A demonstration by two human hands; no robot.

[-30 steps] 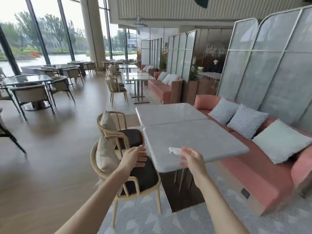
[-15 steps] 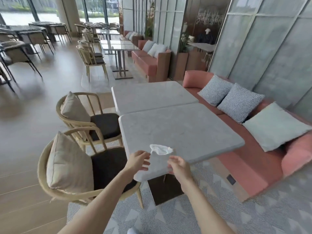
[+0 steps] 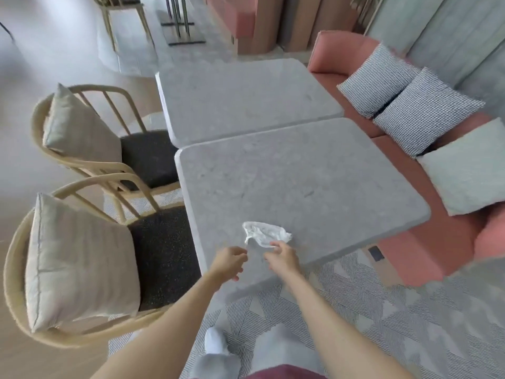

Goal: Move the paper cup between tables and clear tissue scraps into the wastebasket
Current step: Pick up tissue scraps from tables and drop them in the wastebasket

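Two grey tables [image 3: 246,102], two wooden chairs [image 3: 90,138], three sofa cushions [image 3: 426,116], one tissue [image 3: 265,233].

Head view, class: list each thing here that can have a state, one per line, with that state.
tissue: crumpled, over the near table, pinched by the right hand
right hand: fingers pinching the tissue's edge
left hand: loosely curled, holding nothing, beside the tissue
near table: pushed against the far table
far table: bare
near chair: unoccupied, cushion upright against its back
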